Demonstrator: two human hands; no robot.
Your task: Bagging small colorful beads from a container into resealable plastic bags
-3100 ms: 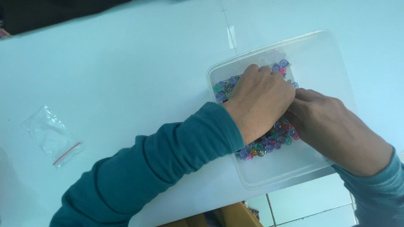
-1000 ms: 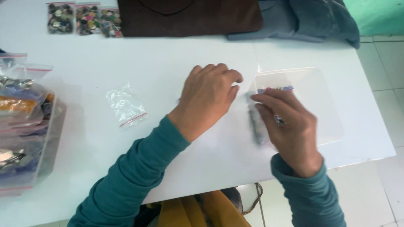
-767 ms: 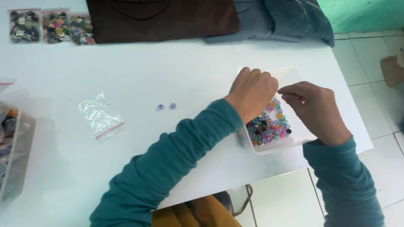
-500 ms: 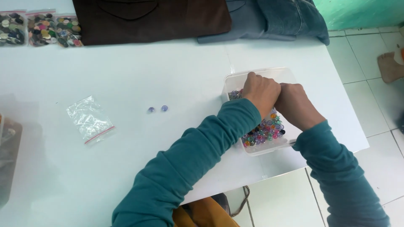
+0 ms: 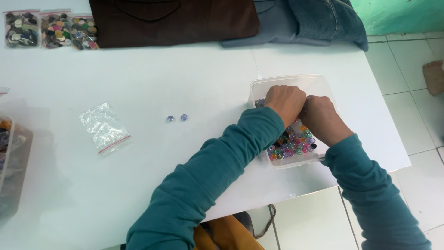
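**Both hands deep in the bead tub, close to the worktop's corner**

The left hand (image 5: pixel 286 103) and the right hand (image 5: pixel 321 118) sit side by side inside the clear rectangular plastic tub (image 5: pixel 296 82), knuckles up, over a heap of small multicoloured round beads (image 5: pixel 292 144). The fingers of both hands curl down into the heap and are hidden from the head camera, so I cannot tell whether they are spread, pressed together, or pinching a bead.

The tub stands on the white worktop (image 5: pixel 185 69) near its right front corner, with tiled floor (image 5: pixel 407 185) just beyond. In my judgement that is the main risk: two hands pressing or raking in a light container could slide or tip it toward the edge, and the beads would scatter across the floor. Beads could also be flicked over the low wall as the fingers lift out.

Two small purple round beads (image 5: pixel 177 118) lie loose on the worktop, well apart from the tub; being round, they may roll if a teal sleeve (image 5: pixel 222 166) brushes them. The empty clear zip bag with a red seal strip (image 5: pixel 105 127) lies farther left, light enough to shift with a sweep of the arm. Three filled bags of mixed pieces (image 5: pixel 51 30) rest at the far left edge.
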